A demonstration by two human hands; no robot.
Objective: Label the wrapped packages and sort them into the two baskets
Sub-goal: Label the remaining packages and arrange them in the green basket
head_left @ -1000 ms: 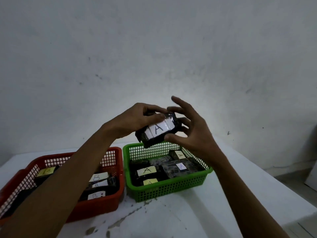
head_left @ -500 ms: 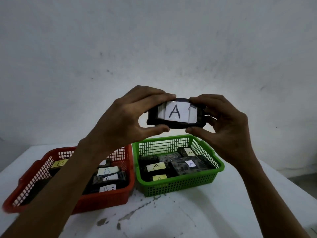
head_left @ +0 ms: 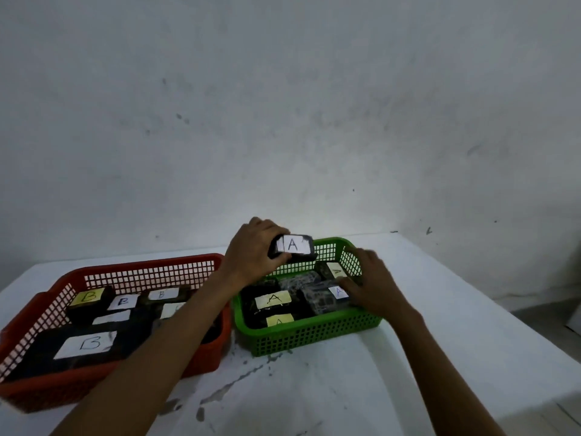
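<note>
My left hand (head_left: 251,253) grips a dark wrapped package (head_left: 294,247) with a white label marked A, held just above the back of the green basket (head_left: 311,336). My right hand (head_left: 372,284) reaches into the basket's right side, fingers resting on the packages there, beside one with a blue A label (head_left: 338,292). Several A-labelled packages (head_left: 272,300) lie in the green basket. The red basket (head_left: 141,272) on the left holds several dark packages labelled B (head_left: 88,344).
Both baskets stand side by side on a white table (head_left: 440,357) against a pale wall. The table has dark scuff marks (head_left: 220,391) in front of the baskets. Its right edge (head_left: 515,316) drops to the floor.
Both hands came down from chest height toward the green basket. My right hand let go of the A package and moved into the basket; my left hand still holds it.
</note>
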